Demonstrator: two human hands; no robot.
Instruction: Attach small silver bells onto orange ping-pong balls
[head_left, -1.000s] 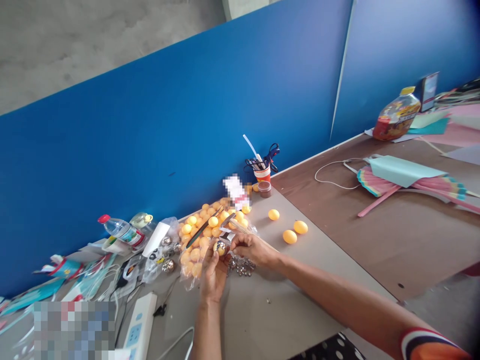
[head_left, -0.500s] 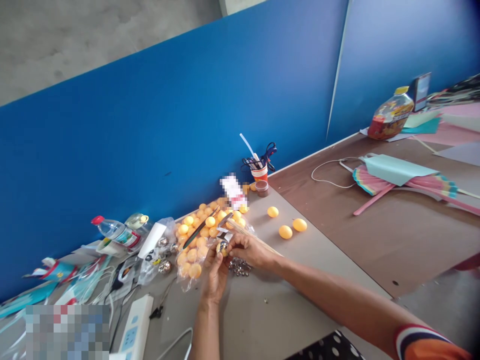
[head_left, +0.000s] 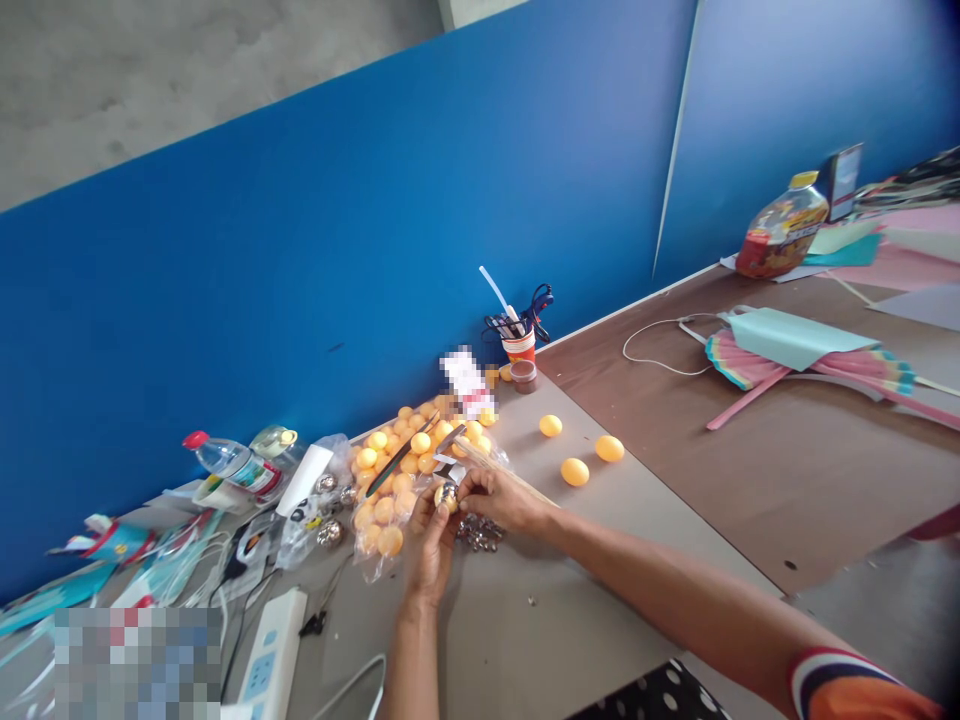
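Note:
My left hand (head_left: pixel 431 548) is closed around a small orange ball (head_left: pixel 445 497), like a table tennis ball, partly covered with shiny silver pieces. Against the ball's right side, the fingers of my right hand (head_left: pixel 504 500) are pinched together; anything between them is too small to make out. Just below the hands lies a pile of small silver pieces (head_left: pixel 484 535). Behind them, many orange balls (head_left: pixel 384 511) fill a clear plastic bag, with dark-handled scissors or tweezers (head_left: pixel 401 458) on top. A wooden stick (head_left: pixel 517 476) passes behind my right hand.
Three loose orange balls (head_left: pixel 575 472) rest to the right. At the back stands a cup of tools (head_left: pixel 519 347). On the left are silver-covered balls (head_left: pixel 330 533), a plastic bottle (head_left: pixel 234 465) and a power strip (head_left: pixel 274 655). A pink fan-like paper piece (head_left: pixel 810 350) lies right.
The three loose orange balls have rolled slightly to the right. Both hands stay at the ball, with only a tiny shift of the fingers.

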